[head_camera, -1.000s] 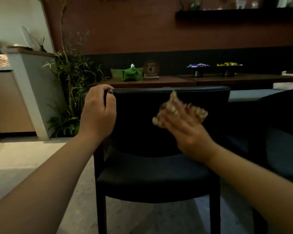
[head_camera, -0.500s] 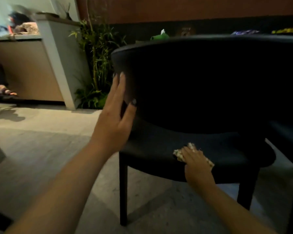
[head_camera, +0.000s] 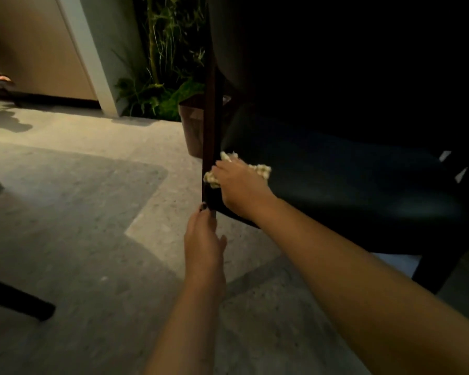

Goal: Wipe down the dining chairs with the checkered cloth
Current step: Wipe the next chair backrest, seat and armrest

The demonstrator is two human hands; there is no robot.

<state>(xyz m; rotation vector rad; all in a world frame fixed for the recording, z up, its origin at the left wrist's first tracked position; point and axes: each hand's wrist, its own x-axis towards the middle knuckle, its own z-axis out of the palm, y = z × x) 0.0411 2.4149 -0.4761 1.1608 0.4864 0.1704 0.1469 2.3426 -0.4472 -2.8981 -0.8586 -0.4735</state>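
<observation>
A dark dining chair (head_camera: 336, 169) fills the right half of the view, seen from very close and low. My right hand (head_camera: 241, 188) grips the bunched checkered cloth (head_camera: 263, 170) and presses it against the seat's left edge, where the wooden leg (head_camera: 211, 125) meets the seat. Cloth sticks out on both sides of the fingers. My left hand (head_camera: 203, 239) is just below it, with the fingers stretched up along the leg and the fingertips touching it. The lower part of the leg is hidden behind that hand.
A potted plant in a brown planter (head_camera: 192, 125) stands right behind the chair leg, next to a pale pillar (head_camera: 92, 55). Grey stone floor (head_camera: 79, 198) spreads to the left. A dark furniture foot (head_camera: 19, 304) crosses the lower left corner.
The view has dropped lower and closer to the chair. My right hand slid the cloth from the seat's front to its left edge by the leg. My left hand came down off the backrest onto the leg.
</observation>
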